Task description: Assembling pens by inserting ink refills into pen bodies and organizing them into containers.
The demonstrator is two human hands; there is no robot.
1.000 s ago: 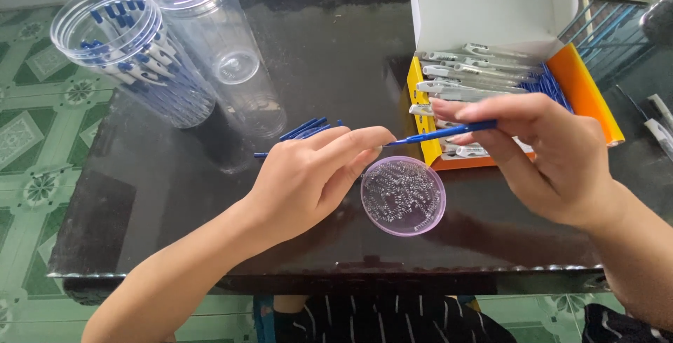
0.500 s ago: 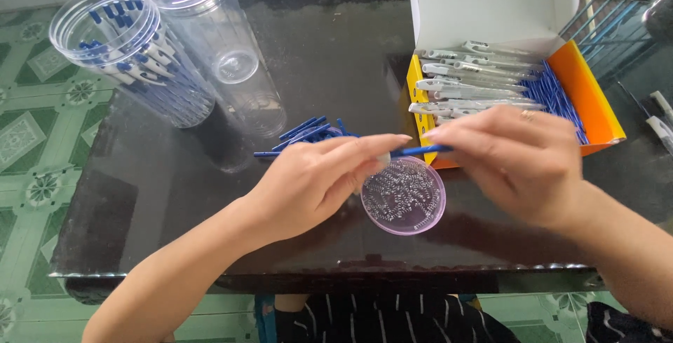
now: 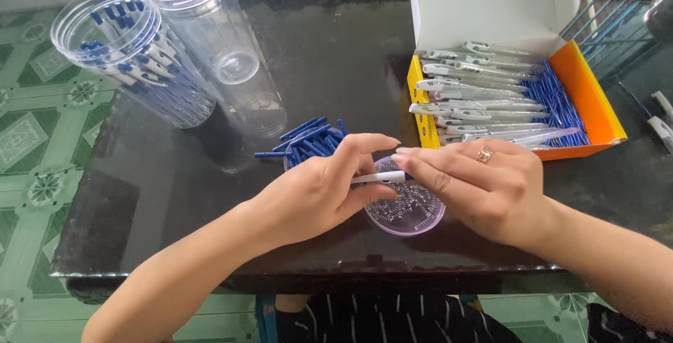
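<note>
My left hand and my right hand meet over a small round pink dish that holds several small metal springs. Between the fingertips of both hands lies a thin white pen part, held level above the dish. Just behind my left hand is a pile of blue pen pieces on the dark glass table. An open yellow and orange box with several clear pen barrels and blue refills stands behind my right hand.
At the back left a clear plastic jar holds several assembled blue and white pens. An empty clear jar stands beside it. The table's front edge runs just below my wrists, with green patterned floor tiles to the left.
My right hand brought a blue piece from near the box to my left hand. Both hands closed together over the dish, and a white pen part now shows between the fingers.
</note>
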